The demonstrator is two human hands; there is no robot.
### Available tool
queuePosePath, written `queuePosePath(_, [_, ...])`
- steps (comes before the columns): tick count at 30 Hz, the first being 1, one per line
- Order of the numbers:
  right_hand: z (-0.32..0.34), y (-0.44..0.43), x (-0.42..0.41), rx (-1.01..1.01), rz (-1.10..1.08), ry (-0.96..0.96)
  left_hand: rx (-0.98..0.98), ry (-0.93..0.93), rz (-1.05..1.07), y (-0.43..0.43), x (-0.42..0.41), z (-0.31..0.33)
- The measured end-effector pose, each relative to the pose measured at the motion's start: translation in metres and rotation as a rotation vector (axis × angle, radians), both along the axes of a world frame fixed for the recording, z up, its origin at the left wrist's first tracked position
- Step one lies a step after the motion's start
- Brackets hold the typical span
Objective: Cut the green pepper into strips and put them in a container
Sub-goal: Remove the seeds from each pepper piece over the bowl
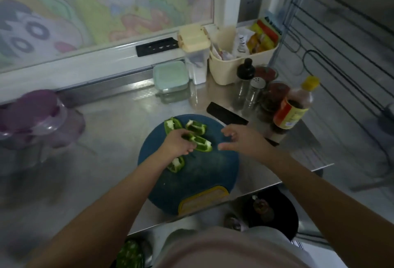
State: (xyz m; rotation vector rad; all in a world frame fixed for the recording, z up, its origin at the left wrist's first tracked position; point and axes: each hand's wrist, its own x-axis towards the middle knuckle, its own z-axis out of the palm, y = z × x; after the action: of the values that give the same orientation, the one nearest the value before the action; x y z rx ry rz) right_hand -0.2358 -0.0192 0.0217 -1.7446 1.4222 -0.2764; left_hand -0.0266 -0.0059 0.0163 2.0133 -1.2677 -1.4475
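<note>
Head view: left hand (178,143) pinches a pepper piece (203,144) on the board (196,182); right hand (242,139), fingers spread, holds nothing.

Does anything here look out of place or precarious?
The round blue cutting board sits right at the front edge of the steel counter, its yellow handle seeming to jut slightly over, so it might tip. Nothing looks spilled; the left hand grips a green pepper piece on the board.
</note>
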Motion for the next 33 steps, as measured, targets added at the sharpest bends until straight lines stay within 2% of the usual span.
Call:
queuePosePath(3, [-0.008, -0.002, 0.028, 0.018, 0.139, 0.011, -0.005, 0.048, 0.055, 0.003, 0.003, -0.009])
queuePosePath(7, [-0.014, -0.012, 0.05, -0.153, 0.236, 0.161, -0.061, 0.133, 0.124, -0.002, -0.001, -0.01])
queuePosePath(11, [-0.015, -0.016, 0.055, -0.169, 0.203, 0.122, -0.085, 0.217, 0.182, -0.009, 0.001, -0.01])
queuePosePath(17, [-0.025, -0.022, 0.047, -0.182, 0.065, 0.098, -0.064, 0.263, 0.095, -0.018, 0.011, -0.008])
queuePosePath(20, [-0.031, -0.026, 0.041, -0.186, -0.022, 0.117, -0.145, 0.165, 0.181, -0.028, 0.026, -0.005])
queuePosePath(24, [-0.037, -0.028, 0.035, -0.287, -0.057, 0.213, -0.22, -0.16, 0.223, -0.04, 0.053, -0.01])
queuePosePath(29, [-0.049, -0.028, 0.033, -0.179, -0.048, 0.287, -0.082, -0.201, 0.174, -0.05, 0.071, -0.025])
queuePosePath(33, [-0.054, -0.022, 0.032, -0.158, 0.048, 0.301, -0.079, -0.201, 0.14, -0.056, 0.071, -0.032])
